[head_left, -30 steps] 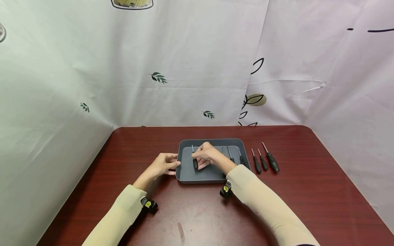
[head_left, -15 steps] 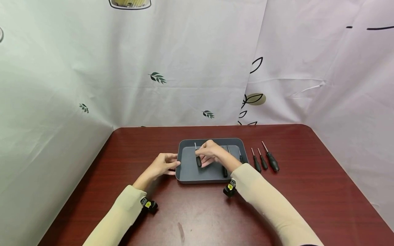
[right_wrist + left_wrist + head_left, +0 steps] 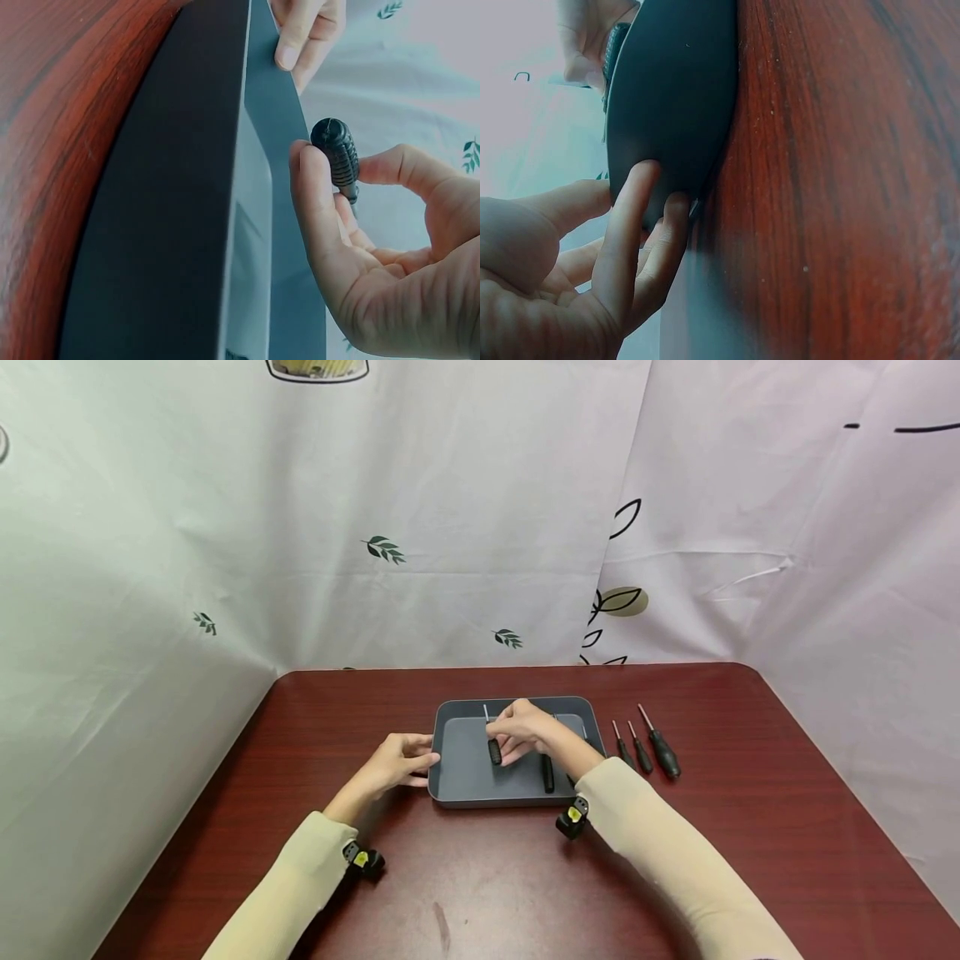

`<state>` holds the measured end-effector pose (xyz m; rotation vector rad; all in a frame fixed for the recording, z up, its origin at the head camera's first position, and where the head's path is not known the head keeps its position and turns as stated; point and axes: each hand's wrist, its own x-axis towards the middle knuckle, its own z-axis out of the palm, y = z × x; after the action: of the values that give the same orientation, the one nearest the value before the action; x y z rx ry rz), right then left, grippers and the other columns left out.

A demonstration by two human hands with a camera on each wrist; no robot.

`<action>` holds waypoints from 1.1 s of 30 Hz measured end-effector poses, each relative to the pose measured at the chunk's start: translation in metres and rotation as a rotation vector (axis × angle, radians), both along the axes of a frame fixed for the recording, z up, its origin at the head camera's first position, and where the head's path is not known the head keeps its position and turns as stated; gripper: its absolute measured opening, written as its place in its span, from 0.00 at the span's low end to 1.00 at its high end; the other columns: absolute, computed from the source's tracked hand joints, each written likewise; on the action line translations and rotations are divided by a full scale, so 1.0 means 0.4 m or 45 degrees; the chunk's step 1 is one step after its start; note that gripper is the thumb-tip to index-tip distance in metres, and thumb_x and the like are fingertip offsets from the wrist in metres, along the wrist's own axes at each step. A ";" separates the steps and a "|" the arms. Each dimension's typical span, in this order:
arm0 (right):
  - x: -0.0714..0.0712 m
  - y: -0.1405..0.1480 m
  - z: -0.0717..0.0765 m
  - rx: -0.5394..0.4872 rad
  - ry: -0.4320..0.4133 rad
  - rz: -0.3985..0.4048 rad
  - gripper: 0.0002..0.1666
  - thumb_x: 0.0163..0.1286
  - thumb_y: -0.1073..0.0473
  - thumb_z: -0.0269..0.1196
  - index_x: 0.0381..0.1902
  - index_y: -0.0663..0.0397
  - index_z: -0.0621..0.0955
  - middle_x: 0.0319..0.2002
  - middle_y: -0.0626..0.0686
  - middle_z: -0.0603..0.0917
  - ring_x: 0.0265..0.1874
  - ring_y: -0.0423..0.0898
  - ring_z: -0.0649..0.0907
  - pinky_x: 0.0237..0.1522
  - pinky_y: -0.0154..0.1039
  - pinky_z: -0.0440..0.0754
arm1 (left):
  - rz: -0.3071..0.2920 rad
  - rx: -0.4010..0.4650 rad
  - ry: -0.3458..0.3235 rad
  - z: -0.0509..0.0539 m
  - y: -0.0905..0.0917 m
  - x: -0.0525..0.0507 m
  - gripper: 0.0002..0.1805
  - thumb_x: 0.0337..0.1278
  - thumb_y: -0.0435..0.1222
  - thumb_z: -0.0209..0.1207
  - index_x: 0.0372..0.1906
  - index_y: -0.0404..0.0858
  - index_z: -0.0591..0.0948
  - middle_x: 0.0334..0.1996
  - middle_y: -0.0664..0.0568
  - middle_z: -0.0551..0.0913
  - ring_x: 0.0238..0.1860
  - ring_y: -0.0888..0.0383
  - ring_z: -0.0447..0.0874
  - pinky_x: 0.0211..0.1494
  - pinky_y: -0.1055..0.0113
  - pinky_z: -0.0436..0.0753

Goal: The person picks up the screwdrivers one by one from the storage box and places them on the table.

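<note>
My right hand [image 3: 521,728] pinches a small screwdriver by its black ribbed handle [image 3: 494,752] over the grey tray [image 3: 468,792], its thin metal shaft pointing away from me. In the right wrist view the same screwdriver [image 3: 341,156] sits between thumb and fingers, above the tray's rim. My left hand [image 3: 393,762] holds the tray's left edge. Its fingers [image 3: 622,232] press on the outer wall, and the thumb [image 3: 289,54] reaches over the rim. Inside the tray lies another black-handled screwdriver [image 3: 548,774]; my right forearm partly hides others there.
To the right of the tray, several items lie in a row on the red-brown table [image 3: 480,877]: two small screwdrivers, one [image 3: 642,758] beside a large screwdriver [image 3: 664,755]. A patterned white cloth [image 3: 450,527] hangs behind the table's far edge.
My right hand has moved to the right over the tray with the screwdriver, and slightly away from me. The left hand and the tray stay put.
</note>
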<state>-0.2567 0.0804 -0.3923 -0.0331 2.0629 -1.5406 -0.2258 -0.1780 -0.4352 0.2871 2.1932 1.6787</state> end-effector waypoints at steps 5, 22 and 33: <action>0.003 0.023 0.003 0.002 0.002 -0.016 0.13 0.65 0.67 0.60 0.45 0.71 0.79 0.23 0.56 0.80 0.15 0.44 0.82 0.31 0.44 0.90 | 0.010 -0.008 0.000 0.001 0.001 0.000 0.28 0.69 0.26 0.58 0.68 0.18 0.64 0.56 0.23 0.76 0.50 0.38 0.84 0.41 0.56 0.89; 0.001 0.106 0.010 -0.024 0.011 -0.030 0.19 0.66 0.66 0.58 0.51 0.76 0.77 0.22 0.53 0.78 0.16 0.43 0.82 0.32 0.44 0.90 | 0.020 -0.022 -0.010 0.003 0.005 0.001 0.28 0.68 0.26 0.58 0.68 0.18 0.65 0.55 0.24 0.76 0.49 0.40 0.84 0.41 0.57 0.89; 0.001 0.154 0.007 -0.044 0.027 -0.060 0.18 0.66 0.66 0.58 0.49 0.75 0.78 0.20 0.52 0.76 0.16 0.43 0.81 0.30 0.43 0.90 | 0.040 -0.034 -0.011 0.003 0.002 0.001 0.27 0.68 0.25 0.58 0.68 0.19 0.66 0.55 0.25 0.77 0.48 0.42 0.85 0.41 0.57 0.89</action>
<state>-0.2562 0.1418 -0.3896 -0.0138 2.0669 -1.6106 -0.2254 -0.1772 -0.4341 0.2393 2.2235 1.6620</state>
